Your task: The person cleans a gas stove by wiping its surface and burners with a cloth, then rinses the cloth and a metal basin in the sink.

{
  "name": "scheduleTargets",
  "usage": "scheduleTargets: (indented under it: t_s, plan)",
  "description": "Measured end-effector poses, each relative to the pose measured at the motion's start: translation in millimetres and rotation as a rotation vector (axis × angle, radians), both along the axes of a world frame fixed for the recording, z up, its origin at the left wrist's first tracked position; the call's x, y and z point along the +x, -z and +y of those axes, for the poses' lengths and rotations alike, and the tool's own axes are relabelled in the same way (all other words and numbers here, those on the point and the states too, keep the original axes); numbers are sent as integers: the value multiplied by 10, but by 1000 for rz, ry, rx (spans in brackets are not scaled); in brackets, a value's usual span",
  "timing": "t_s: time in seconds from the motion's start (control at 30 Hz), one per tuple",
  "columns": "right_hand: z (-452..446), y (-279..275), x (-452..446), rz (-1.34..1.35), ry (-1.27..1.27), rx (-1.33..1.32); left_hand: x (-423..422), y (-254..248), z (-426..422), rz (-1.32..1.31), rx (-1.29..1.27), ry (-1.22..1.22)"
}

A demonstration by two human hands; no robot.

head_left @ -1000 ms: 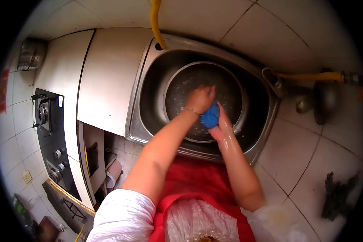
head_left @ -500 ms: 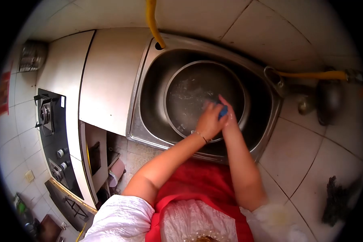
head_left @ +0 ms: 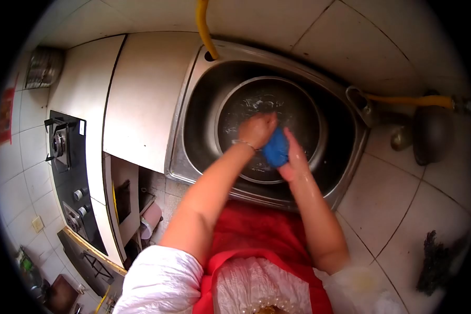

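Both my hands are over a round metal basin [head_left: 224, 149] of water that sits inside the steel sink [head_left: 193, 131]. My right hand [head_left: 297, 159] holds a blue rounded thing [head_left: 276, 148], with the thumb below it and the fingers along its right side. Whether it is a small bowl or something softer I cannot make out. Just to its upper left, my left hand [head_left: 257, 130] is closed, its fingers curled; anything inside them is hidden. Ripples and bright glints show on the water beyond the hands.
A yellow hose [head_left: 204, 31] runs down to the sink's back left corner. At right, another yellow pipe [head_left: 408, 100] passes a dark rounded pot [head_left: 432, 135]. A white counter [head_left: 146, 99] and a black gas stove [head_left: 68, 172] lie left.
My left hand has moved up and left, apart from my right. The blue thing, mostly covered by my hands before, now shows largely in my right hand.
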State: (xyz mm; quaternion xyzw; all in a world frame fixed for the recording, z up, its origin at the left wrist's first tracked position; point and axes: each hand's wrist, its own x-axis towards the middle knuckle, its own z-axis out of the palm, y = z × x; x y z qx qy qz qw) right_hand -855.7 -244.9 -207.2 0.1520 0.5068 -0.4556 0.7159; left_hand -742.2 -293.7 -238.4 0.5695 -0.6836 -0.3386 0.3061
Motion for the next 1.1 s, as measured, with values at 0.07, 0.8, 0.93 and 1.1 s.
scheduleTargets:
  t_s: [0.07,0.8,0.93,1.1]
  plan:
    - [133,-135,-13,38,25,66,205,-163,-90,-254,271,256]
    - [178,908,-384,164,-126,-280,-421,-430,529,-53,170,280]
    - [157,542,-70,-218,87,-45,-278,-227,160,-218,143,286]
    - [293,-48,21,41,2,48,79,31,-141,-297,324,309]
